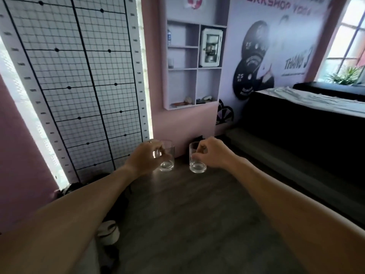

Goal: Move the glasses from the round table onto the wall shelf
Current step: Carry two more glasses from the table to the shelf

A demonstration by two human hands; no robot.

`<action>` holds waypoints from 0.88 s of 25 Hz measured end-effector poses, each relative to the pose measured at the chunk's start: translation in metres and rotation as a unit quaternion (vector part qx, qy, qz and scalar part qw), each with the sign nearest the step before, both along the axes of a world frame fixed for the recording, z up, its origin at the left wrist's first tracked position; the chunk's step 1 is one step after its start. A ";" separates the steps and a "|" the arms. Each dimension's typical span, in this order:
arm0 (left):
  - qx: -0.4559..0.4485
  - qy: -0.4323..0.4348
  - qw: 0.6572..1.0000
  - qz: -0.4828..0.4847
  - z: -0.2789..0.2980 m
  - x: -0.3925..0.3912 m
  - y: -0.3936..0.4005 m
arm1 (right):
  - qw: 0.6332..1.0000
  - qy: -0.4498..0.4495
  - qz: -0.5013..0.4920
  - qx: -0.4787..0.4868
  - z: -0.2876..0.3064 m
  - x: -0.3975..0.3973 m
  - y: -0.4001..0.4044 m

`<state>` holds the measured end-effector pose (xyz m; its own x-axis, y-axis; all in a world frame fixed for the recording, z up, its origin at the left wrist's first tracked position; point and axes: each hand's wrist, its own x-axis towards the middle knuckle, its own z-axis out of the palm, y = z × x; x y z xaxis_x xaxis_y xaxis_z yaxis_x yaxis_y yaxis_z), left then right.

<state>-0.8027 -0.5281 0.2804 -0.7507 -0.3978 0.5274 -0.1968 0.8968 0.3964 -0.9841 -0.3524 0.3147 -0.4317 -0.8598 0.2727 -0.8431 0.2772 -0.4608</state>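
I hold two clear, empty drinking glasses out in front of me, upright, above the floor. My left hand (pixel 147 156) is wrapped around the left glass (pixel 167 161); a ring shows on one finger. My right hand (pixel 210 153) grips the right glass (pixel 195 162) near its rim. The wall shelf (pixel 194 69), a pale unit with several open compartments, hangs on the pink wall ahead and above the glasses. Its lower two compartments hold small items at the bottom. The round table is out of view.
A white cabinet (pixel 210 47) fills the shelf's upper right compartment; a bottle (pixel 169 36) stands upper left. A tall grid chart (pixel 79 80) covers the wall at left. A dark bed with a sheet (pixel 308 103) lies right. Wooden floor (pixel 187 214) below.
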 end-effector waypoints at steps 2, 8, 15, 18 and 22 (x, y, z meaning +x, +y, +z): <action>-0.001 0.004 1.000 -0.008 0.005 -0.028 -0.018 | 1.000 0.002 -0.020 -0.011 0.002 -0.023 -0.016; 0.023 -0.007 0.998 -0.058 0.019 -0.124 -0.093 | 0.997 0.004 -0.066 -0.036 0.013 -0.098 -0.076; 0.070 0.004 0.995 -0.077 0.017 -0.234 -0.144 | 0.994 -0.010 -0.103 -0.044 0.015 -0.194 -0.118; 0.076 -0.013 0.995 -0.063 0.017 -0.288 -0.163 | 0.994 -0.013 -0.102 -0.045 0.016 -0.248 -0.135; 0.087 0.000 0.995 -0.057 0.022 -0.367 -0.185 | 0.995 -0.013 -0.089 -0.041 0.020 -0.331 -0.161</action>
